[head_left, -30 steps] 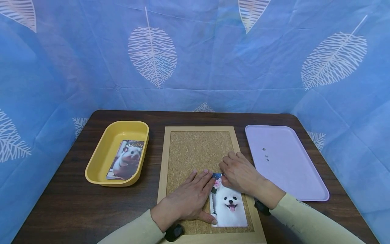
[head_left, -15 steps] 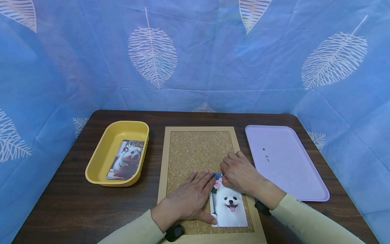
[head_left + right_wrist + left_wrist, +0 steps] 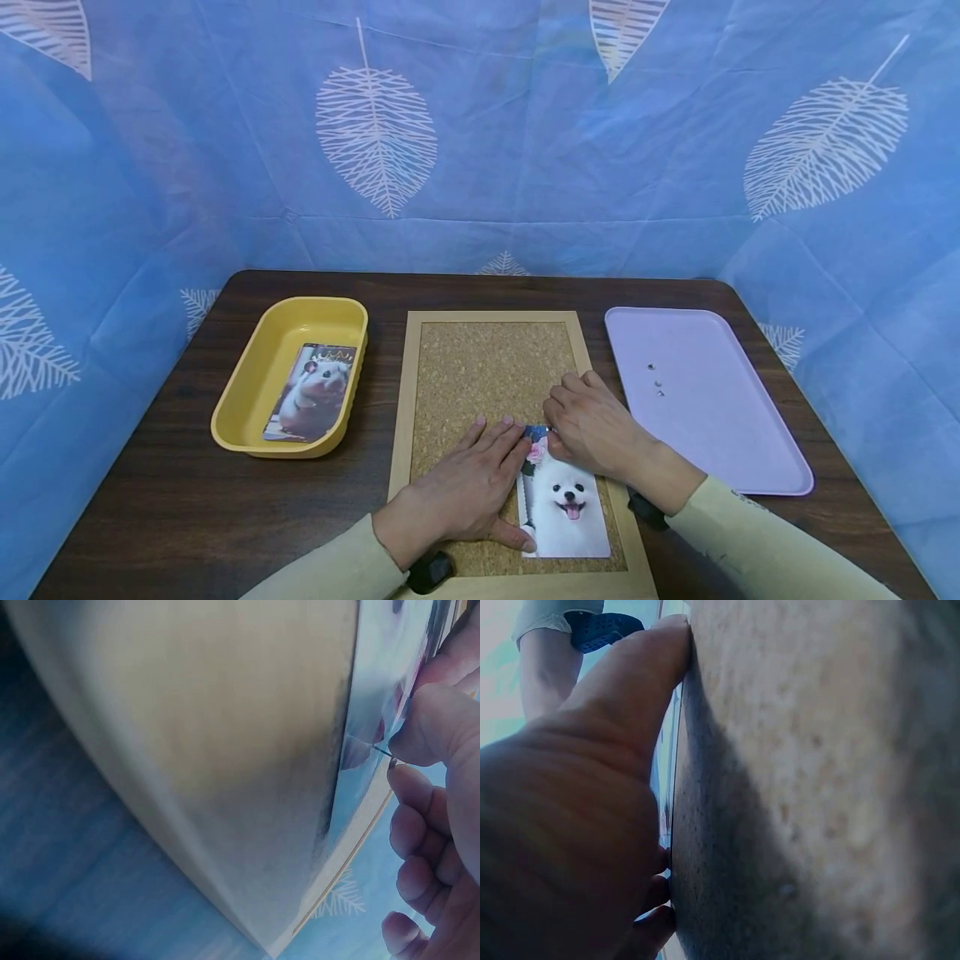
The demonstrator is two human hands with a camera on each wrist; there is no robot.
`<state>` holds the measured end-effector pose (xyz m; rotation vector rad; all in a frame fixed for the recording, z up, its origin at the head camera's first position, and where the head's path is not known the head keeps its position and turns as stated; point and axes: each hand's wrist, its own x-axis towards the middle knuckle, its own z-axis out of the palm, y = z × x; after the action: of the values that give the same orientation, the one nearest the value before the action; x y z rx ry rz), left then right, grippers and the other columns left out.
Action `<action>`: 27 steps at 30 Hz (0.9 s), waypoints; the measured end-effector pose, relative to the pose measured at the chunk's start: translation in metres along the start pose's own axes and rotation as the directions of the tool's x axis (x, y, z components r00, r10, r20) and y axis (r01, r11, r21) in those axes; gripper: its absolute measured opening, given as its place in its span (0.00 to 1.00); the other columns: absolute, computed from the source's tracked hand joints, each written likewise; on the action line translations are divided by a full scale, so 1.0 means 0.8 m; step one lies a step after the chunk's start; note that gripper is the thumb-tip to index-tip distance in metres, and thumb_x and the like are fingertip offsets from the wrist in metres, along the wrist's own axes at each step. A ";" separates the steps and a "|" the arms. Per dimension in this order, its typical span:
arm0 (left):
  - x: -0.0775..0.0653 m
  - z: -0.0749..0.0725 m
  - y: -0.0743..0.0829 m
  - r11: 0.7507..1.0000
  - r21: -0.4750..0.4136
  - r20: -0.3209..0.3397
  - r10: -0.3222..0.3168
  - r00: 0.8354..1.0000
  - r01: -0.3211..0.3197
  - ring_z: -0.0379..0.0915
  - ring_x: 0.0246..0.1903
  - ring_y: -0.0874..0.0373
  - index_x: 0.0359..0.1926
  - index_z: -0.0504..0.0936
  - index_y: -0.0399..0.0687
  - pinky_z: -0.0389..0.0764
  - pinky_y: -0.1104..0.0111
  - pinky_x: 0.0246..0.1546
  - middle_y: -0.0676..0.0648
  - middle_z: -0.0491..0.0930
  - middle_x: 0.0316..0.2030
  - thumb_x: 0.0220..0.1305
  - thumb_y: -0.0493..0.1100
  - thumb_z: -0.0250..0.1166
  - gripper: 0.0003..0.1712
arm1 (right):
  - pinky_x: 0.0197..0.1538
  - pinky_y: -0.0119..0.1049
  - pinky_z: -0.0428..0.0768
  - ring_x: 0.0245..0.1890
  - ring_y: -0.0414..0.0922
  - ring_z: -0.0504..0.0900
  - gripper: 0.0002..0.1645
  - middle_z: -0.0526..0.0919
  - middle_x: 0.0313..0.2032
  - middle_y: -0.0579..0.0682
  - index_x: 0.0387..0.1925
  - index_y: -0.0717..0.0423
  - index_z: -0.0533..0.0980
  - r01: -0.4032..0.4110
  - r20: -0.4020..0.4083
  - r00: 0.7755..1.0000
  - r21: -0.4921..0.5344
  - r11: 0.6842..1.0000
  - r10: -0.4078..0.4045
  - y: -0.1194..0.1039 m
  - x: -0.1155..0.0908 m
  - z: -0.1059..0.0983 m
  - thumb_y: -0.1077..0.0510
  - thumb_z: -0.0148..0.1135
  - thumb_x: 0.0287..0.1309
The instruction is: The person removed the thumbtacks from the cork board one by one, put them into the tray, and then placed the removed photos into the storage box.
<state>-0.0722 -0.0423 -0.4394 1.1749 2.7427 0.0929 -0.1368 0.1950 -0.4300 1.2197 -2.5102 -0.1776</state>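
A photo of a white dog (image 3: 567, 529) lies on the wood-framed cork board (image 3: 491, 367). My left hand (image 3: 468, 483) is spread flat, its fingertips over the photo's upper left edge and its thumb at the lower left corner. In the left wrist view the thumb (image 3: 630, 675) runs straight along the board. Near the photo's top edge, the thumb and forefinger of my right hand (image 3: 596, 429) pinch a thumbtack. The right wrist view shows the thumbtack's thin shaft (image 3: 384, 752) with its tip at the photo's surface; the head is mostly hidden by the fingers.
Left of the board stands a yellow tray (image 3: 243, 400) containing a hamster picture (image 3: 313, 396). On the right lies a lilac tray (image 3: 723, 417) with several small tacks (image 3: 659, 383). All rest on a dark wooden table (image 3: 150, 500), with a blue leaf-print cloth (image 3: 525, 142) hung around it.
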 end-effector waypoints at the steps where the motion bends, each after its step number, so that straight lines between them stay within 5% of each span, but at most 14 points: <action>1: 0.000 0.000 0.000 1.000 0.000 0.000 0.000 1.000 0.000 0.47 0.83 0.48 0.83 0.58 0.42 0.55 0.50 0.81 0.41 0.54 0.83 0.55 0.89 0.55 0.71 | 0.39 0.41 0.68 0.32 0.46 0.68 0.12 0.77 0.26 0.45 0.26 0.51 0.77 -0.002 -0.001 1.000 0.002 1.000 0.002 0.000 0.000 -0.001 0.50 0.70 0.51; 18: 0.001 0.000 0.000 1.000 0.020 0.002 0.002 1.000 -0.002 0.47 0.83 0.48 0.83 0.58 0.42 0.55 0.49 0.81 0.41 0.54 0.83 0.55 0.89 0.55 0.71 | 0.39 0.43 0.65 0.32 0.48 0.71 0.10 0.78 0.28 0.45 0.25 0.49 0.77 -0.092 -0.047 0.994 0.067 0.994 0.095 0.023 -0.007 -0.016 0.54 0.71 0.53; 27: 0.000 -0.001 0.000 1.000 0.000 0.030 -0.010 1.000 0.010 0.45 0.84 0.49 0.83 0.57 0.43 0.53 0.50 0.82 0.42 0.52 0.84 0.56 0.88 0.56 0.70 | 0.37 0.45 0.65 0.30 0.48 0.69 0.07 0.78 0.25 0.45 0.24 0.49 0.78 -0.312 0.015 0.950 0.097 0.945 0.312 0.073 -0.037 -0.027 0.58 0.71 0.51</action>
<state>-0.0725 -0.0420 -0.4382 1.1532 2.7221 0.0743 -0.1554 0.2556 -0.4023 0.8355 -2.6970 0.0263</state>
